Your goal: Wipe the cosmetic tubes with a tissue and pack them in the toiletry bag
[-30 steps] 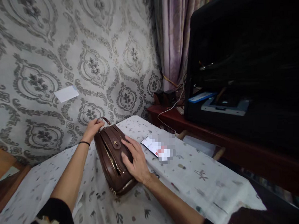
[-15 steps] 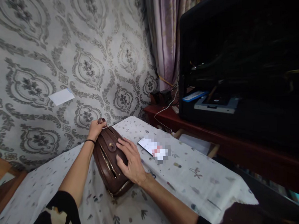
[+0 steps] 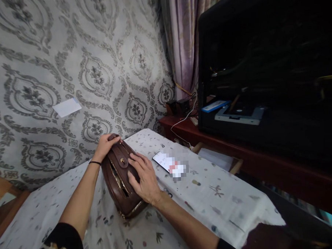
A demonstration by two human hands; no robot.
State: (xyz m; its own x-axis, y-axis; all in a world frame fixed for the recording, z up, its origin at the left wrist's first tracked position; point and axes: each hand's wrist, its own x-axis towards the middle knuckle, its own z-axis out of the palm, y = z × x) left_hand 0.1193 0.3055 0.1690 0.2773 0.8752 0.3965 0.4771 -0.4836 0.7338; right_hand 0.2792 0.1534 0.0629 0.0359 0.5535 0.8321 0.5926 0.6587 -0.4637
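A brown leather bag [image 3: 116, 181] with gold zips and a round gold stud lies on the patterned white cloth [image 3: 207, 196]. One zipped pocket on its near left part gapes a little. At the bag's far end my left hand [image 3: 106, 144] pinches the brown strap loop [image 3: 113, 136] between thumb and fingers. My right hand [image 3: 145, 178] rests on the bag's right side, fingers spread and lying on the leather. To the right of the bag, a phone [image 3: 163, 161] with a lit screen lies on the cloth.
Patterned wallpaper with a white card [image 3: 67, 107] stands behind the cloth. On the right are a dark red desk [image 3: 179, 129], a large black glossy panel [image 3: 262, 54], a white cable [image 3: 179, 122] and an open drawer [image 3: 215, 159]. A purple curtain [image 3: 183, 39] hangs behind.
My left hand has shifted slightly, and the strap loop now lies lower, folded toward the bag. My right hand stays spread on the bag.
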